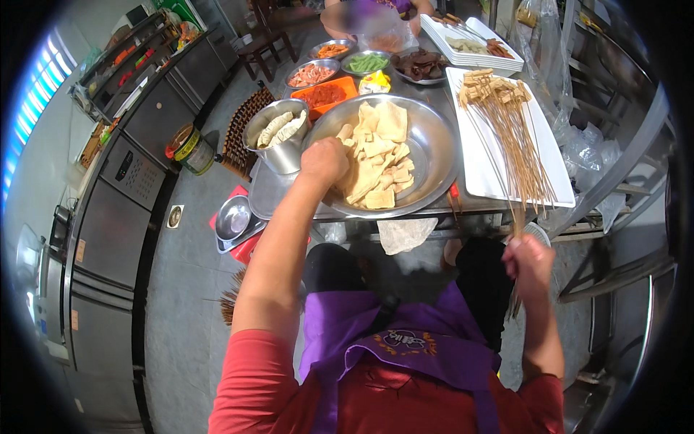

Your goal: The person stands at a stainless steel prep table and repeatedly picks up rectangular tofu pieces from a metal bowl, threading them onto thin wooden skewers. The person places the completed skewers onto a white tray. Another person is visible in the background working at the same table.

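Note:
My left hand (pixel 325 160) is at the left side of a wide steel basin (pixel 436 157), against the pale yellow tofu-skin-like pieces (pixel 374 163) in it; its fingers are partly hidden. Low on the right, my right hand (pixel 528 260) is closed around a bundle of thin wooden skewers (pixel 518 219). Beyond that hand, a white rectangular tray (pixel 482 176) bears many skewers (pixel 504 130) with folded yellowish pieces (pixel 490 89) threaded at their far ends. Beside the basin's left rim stands a steel pot (pixel 282 157) with whitish rolled pieces (pixel 279 130) in it.
Behind the basin are an orange tray (pixel 352 87) of red food, a bowl of green pieces (pixel 367 62) and a bowl of dark slices (pixel 420 65). Stacked white trays (pixel 482 62) stand at the back right. Another person (pixel 379 19) sits across the table. A woven stool (pixel 246 127) is at left.

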`<action>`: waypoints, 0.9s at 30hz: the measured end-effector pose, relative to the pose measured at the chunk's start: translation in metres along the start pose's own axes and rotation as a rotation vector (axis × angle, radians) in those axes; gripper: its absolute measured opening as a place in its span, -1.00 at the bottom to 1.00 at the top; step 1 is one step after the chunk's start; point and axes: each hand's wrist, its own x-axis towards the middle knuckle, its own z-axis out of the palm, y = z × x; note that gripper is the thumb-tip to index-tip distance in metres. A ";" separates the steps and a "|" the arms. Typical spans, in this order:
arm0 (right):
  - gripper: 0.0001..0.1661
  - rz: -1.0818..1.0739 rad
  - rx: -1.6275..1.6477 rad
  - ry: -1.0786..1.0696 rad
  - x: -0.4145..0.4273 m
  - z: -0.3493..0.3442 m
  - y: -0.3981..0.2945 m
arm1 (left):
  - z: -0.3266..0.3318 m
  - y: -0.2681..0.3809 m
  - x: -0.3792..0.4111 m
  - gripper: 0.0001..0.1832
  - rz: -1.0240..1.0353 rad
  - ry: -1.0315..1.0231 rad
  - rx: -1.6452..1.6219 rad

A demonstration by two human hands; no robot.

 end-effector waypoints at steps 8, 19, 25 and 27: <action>-0.88 0.086 0.002 -0.185 -0.024 0.036 0.026 | -0.009 -0.022 0.001 -0.92 -0.164 -0.039 -0.913; -0.91 0.059 0.041 -0.313 -0.021 0.077 0.015 | -0.012 -0.004 -0.051 -0.79 -0.036 -0.144 -1.792; -0.89 0.055 0.005 -0.312 -0.022 0.081 0.015 | -0.019 0.010 -0.064 -0.74 -0.077 -0.132 -1.742; -0.89 0.063 0.004 -0.311 -0.022 0.081 0.014 | -0.020 0.010 -0.066 -0.73 -0.080 -0.115 -1.658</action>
